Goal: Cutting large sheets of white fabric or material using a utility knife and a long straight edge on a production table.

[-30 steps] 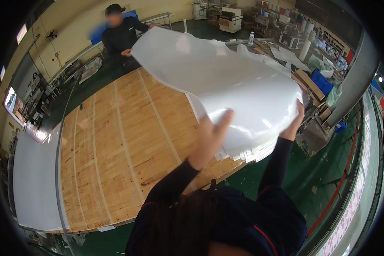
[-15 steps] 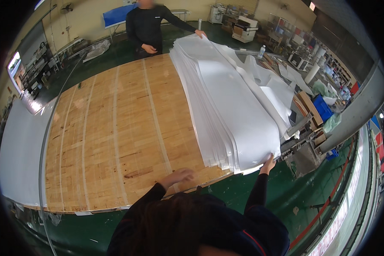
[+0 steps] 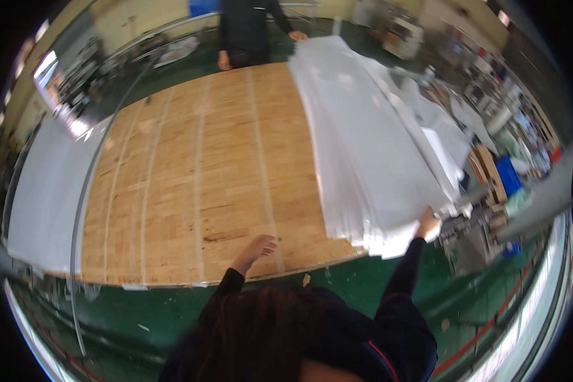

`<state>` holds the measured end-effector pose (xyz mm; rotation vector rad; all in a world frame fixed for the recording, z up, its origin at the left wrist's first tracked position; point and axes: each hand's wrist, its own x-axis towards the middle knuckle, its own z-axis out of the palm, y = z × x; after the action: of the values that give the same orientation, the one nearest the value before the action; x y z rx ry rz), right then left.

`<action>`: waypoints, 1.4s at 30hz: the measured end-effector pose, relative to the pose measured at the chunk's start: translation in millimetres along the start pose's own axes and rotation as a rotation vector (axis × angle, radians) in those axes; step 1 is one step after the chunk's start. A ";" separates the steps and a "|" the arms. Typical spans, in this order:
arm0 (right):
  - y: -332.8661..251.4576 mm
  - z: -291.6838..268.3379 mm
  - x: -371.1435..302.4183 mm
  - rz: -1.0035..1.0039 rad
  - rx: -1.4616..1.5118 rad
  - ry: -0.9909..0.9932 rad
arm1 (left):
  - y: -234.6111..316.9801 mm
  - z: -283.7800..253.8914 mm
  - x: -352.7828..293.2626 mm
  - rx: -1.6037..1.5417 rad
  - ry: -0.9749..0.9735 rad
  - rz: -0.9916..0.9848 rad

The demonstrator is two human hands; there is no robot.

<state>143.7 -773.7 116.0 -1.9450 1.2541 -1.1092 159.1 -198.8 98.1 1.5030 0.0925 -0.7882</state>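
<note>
A thick fanned pile of white plastic-looking sheets (image 3: 375, 146) lies across the right end of a large wooden tabletop (image 3: 172, 210). At the pile's near right corner, my right hand (image 3: 430, 223) is closed on the edge of a white sheet; its fingertips are partly hidden. Over the table's near edge, left of the pile, hovers my left hand (image 3: 261, 247), empty, its fingers loosely bent and apart. Across the table stands a co-worker in black (image 3: 245, 32), one hand (image 3: 297, 35) at the pile's far end and the other hanging by the table edge.
Pale strips run across the wood. A white sheet (image 3: 44, 204) covers the left end, beside a thin grey bar (image 3: 86, 197). Right of the pile are crumpled white sheets (image 3: 436, 121), a blue crate (image 3: 508, 175), wooden boards (image 3: 485, 169) and a grey beam. Green floor surrounds the table.
The view has swung, so the table sits higher and further right. My right hand stays at the sheet corner. My left hand remains off the pile; the co-worker's free hand has dropped.
</note>
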 end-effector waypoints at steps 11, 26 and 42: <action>96.4 -42.9 -1.7 -0.293 0.312 -0.096 | -86.5 -92.5 -175.1 -0.177 0.561 -0.133; -227.3 38.7 -653.7 0.301 0.268 -2.037 | -162.8 -231.2 -395.2 -0.707 0.850 0.250; -322.5 1.8 -1079.9 1.190 -0.132 -2.422 | -343.4 -202.1 -567.8 -1.419 1.532 0.394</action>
<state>54.5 344.8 9.9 -0.7672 0.4287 1.5891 -362.9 257.5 77.1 0.3601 1.1655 0.8332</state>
